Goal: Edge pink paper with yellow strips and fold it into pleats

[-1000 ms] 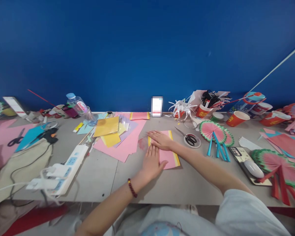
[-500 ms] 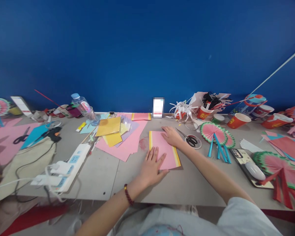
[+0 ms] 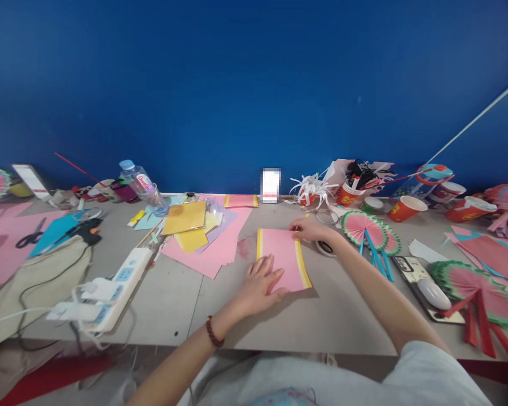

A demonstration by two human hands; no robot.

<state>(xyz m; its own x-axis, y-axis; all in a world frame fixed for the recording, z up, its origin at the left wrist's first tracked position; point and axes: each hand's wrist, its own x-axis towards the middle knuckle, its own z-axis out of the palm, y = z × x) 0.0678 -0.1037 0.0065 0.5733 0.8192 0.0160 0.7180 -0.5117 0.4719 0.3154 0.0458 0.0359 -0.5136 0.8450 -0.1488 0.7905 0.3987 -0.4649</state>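
A pink sheet of paper (image 3: 278,243) with yellow strips along its left and right edges lies in front of me on the table. My left hand (image 3: 260,285) rests on its lower left part, fingers spread. At the sheet's upper right corner, my right hand (image 3: 311,230) has its fingers bent and closed on the edge; the fingertips are partly hidden. Under the right forearm a roll of tape (image 3: 325,248) is partly covered, and the scissors seen there earlier are hidden. A similar pink and yellow folded piece (image 3: 241,201) lies at the back by the wall.
Left of the sheet are pink papers (image 3: 232,237), a yellow paper pack (image 3: 185,217), a plastic bottle (image 3: 141,185) and a power strip (image 3: 122,287). To the right lie watermelon paper fans (image 3: 364,228), a phone (image 3: 410,282) under a white mouse (image 3: 434,294), and a red paper cup (image 3: 406,210).
My right hand has moved from lying on the sheet's top to its upper right corner, and its fingers have closed. My left hand stays spread on the paper.
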